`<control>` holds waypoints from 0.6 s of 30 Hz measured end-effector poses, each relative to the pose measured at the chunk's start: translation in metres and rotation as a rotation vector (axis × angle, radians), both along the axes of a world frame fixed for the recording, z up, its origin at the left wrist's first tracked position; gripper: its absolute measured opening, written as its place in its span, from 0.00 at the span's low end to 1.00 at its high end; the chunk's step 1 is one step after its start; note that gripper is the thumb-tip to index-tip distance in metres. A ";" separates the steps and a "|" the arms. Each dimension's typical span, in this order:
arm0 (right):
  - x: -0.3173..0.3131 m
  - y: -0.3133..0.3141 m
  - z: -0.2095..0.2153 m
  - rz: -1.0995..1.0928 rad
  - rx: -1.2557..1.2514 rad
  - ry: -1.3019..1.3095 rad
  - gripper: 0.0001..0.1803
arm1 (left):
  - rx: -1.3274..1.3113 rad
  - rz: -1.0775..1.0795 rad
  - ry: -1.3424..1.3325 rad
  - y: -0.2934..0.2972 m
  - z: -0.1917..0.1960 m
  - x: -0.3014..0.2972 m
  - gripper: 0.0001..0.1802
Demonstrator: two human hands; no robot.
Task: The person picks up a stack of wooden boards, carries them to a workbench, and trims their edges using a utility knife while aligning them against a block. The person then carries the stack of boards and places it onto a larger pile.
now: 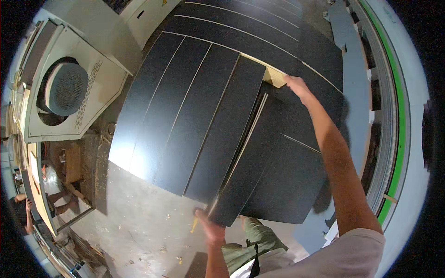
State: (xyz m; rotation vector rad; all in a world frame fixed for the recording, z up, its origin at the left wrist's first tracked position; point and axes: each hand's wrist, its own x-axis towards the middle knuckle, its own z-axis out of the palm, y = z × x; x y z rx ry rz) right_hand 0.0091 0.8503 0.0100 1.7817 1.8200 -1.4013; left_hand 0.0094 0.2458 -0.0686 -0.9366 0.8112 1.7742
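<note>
Long, flat, dark grey rectangular board is stretching between both hands, sitting on or just above the broad layer of dark flat panels; can't tell which. Left hand is gripping the board's end at the layer's near edge. Right hand is pinching its far end, fingertips partly hidden, beside a pale yellow patch within the layer.

The left hand was closed at the near edge of the dark stack; the bare right arm stretched forward, almost straight, the right hand curled short of the right edge.
</note>
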 end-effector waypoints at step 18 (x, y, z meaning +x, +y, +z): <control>0.036 -0.246 -0.103 -0.822 -0.264 0.597 0.57 | -0.285 -0.235 0.302 0.060 -0.004 0.017 0.27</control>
